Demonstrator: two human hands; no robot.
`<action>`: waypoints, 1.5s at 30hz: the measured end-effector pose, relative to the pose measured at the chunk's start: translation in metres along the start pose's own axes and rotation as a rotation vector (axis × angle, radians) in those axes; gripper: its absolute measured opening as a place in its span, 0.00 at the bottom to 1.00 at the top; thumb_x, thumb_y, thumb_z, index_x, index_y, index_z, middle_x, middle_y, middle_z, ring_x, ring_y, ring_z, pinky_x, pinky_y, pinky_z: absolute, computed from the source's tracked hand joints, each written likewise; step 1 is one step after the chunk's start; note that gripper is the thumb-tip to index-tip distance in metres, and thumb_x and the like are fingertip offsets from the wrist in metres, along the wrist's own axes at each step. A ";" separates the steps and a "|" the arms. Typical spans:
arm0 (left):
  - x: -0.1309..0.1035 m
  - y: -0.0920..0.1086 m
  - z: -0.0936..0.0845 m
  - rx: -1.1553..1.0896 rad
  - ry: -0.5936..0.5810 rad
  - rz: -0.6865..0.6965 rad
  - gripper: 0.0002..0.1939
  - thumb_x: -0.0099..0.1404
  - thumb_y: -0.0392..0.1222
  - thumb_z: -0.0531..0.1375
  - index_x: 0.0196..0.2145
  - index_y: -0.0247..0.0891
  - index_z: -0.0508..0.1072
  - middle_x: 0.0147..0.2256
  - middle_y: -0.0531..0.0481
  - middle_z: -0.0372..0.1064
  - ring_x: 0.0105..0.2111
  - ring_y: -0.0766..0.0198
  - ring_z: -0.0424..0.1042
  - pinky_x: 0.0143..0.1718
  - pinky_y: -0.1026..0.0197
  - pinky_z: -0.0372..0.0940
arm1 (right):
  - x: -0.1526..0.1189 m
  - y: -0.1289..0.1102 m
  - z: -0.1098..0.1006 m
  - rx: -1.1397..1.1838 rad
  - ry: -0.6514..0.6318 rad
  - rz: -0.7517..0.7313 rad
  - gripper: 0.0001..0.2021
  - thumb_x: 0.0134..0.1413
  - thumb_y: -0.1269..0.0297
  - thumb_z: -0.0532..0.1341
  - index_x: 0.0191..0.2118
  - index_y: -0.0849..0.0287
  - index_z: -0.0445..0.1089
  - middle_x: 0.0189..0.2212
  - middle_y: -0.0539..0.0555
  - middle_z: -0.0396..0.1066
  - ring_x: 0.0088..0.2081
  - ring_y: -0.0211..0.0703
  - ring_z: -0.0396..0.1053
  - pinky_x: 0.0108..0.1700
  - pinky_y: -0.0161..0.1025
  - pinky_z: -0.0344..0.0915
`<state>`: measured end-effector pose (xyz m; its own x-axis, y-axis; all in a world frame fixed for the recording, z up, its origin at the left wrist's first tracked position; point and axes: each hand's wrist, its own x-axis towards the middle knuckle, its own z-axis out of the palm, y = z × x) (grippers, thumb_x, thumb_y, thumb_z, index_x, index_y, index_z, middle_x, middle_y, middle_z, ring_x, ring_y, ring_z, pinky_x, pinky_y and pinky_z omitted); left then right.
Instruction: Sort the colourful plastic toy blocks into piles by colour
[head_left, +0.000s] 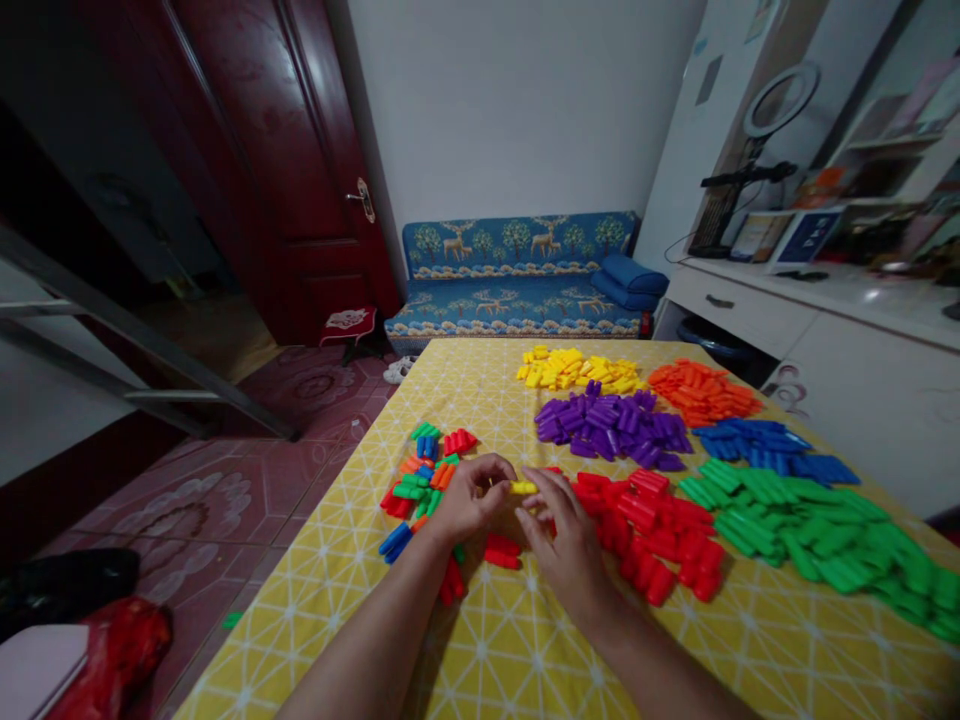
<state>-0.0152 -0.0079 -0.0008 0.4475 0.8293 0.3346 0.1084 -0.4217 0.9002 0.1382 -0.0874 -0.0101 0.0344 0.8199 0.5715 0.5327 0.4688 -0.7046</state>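
Observation:
Over the middle of the yellow patterned table, a small yellow plastic piece [523, 487] is held between both hands. My left hand [480, 495] pinches its left end, and my right hand [553, 510] has its fingers on the right end. Just below them lies a red piece [502, 552]. Left of my left hand is a mixed group of green pieces [411, 487], blue, red and orange ones. A red pile [652, 520] spreads beside my right hand, with a purple pile [611, 425] behind it.
Further back are a yellow pile [577, 370] and an orange pile [701, 390]. Blue pieces [765, 447] and a large green pile [825, 530] lie at the right. Beyond the table [480, 650] stands a blue patterned sofa [510, 285].

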 end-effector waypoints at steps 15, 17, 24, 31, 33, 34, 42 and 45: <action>0.006 -0.013 -0.001 0.606 0.217 0.180 0.10 0.64 0.33 0.56 0.40 0.38 0.76 0.45 0.42 0.72 0.47 0.56 0.70 0.50 0.52 0.66 | 0.172 0.073 -0.050 -0.231 0.026 0.229 0.09 0.46 0.74 0.60 0.34 0.61 0.76 0.37 0.58 0.77 0.35 0.46 0.75 0.41 0.43 0.71; 0.006 -0.014 0.000 0.721 0.251 0.165 0.12 0.63 0.32 0.56 0.41 0.39 0.76 0.49 0.41 0.70 0.50 0.53 0.68 0.53 0.47 0.64 | 0.171 0.072 -0.049 -0.196 0.127 0.250 0.16 0.48 0.71 0.59 0.45 0.63 0.73 0.48 0.64 0.72 0.39 0.48 0.75 0.43 0.46 0.71; 0.003 -0.013 0.005 1.048 0.411 -0.058 0.33 0.56 0.34 0.62 0.60 0.41 0.65 0.65 0.37 0.50 0.66 0.35 0.43 0.61 0.32 0.50 | 0.060 0.030 -0.001 0.130 -0.085 0.170 0.15 0.50 0.67 0.59 0.45 0.57 0.72 0.49 0.59 0.69 0.44 0.45 0.72 0.37 0.41 0.74; 0.006 -0.016 0.006 1.188 0.351 -0.209 0.27 0.61 0.42 0.61 0.58 0.37 0.68 0.58 0.31 0.62 0.62 0.34 0.54 0.58 0.32 0.52 | -0.003 0.004 0.017 -0.025 -0.251 0.114 0.17 0.53 0.74 0.57 0.47 0.54 0.72 0.55 0.57 0.67 0.56 0.47 0.66 0.56 0.50 0.66; 0.006 -0.014 0.005 1.205 0.332 -0.203 0.23 0.63 0.42 0.60 0.55 0.38 0.70 0.56 0.33 0.64 0.59 0.37 0.59 0.58 0.33 0.52 | -0.004 0.002 0.016 -0.077 -0.271 0.085 0.17 0.54 0.75 0.56 0.48 0.56 0.72 0.54 0.58 0.68 0.55 0.48 0.67 0.57 0.51 0.65; 0.006 -0.013 0.005 1.209 0.328 -0.195 0.21 0.63 0.42 0.59 0.54 0.38 0.71 0.54 0.33 0.66 0.57 0.39 0.61 0.57 0.34 0.52 | -0.004 0.002 0.016 -0.098 -0.280 0.073 0.17 0.55 0.75 0.55 0.48 0.56 0.72 0.54 0.58 0.68 0.55 0.48 0.67 0.57 0.51 0.66; 0.005 -0.004 0.002 1.211 0.273 -0.048 0.10 0.68 0.38 0.55 0.36 0.39 0.76 0.34 0.42 0.70 0.40 0.51 0.66 0.46 0.47 0.59 | -0.004 0.003 0.017 -0.008 -0.189 0.038 0.20 0.55 0.77 0.53 0.52 0.55 0.69 0.54 0.58 0.67 0.50 0.45 0.70 0.52 0.47 0.71; 0.004 0.002 0.004 1.118 0.298 0.127 0.10 0.68 0.38 0.54 0.39 0.41 0.76 0.36 0.43 0.70 0.40 0.54 0.66 0.44 0.52 0.59 | -0.004 0.006 0.019 0.081 -0.037 0.088 0.25 0.58 0.72 0.55 0.61 0.54 0.59 0.60 0.61 0.61 0.45 0.42 0.72 0.42 0.42 0.75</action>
<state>-0.0099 -0.0071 0.0009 0.3007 0.7486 0.5909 0.8671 -0.4727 0.1575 0.1255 -0.0819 -0.0248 0.0456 0.8698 0.4913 0.4588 0.4187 -0.7837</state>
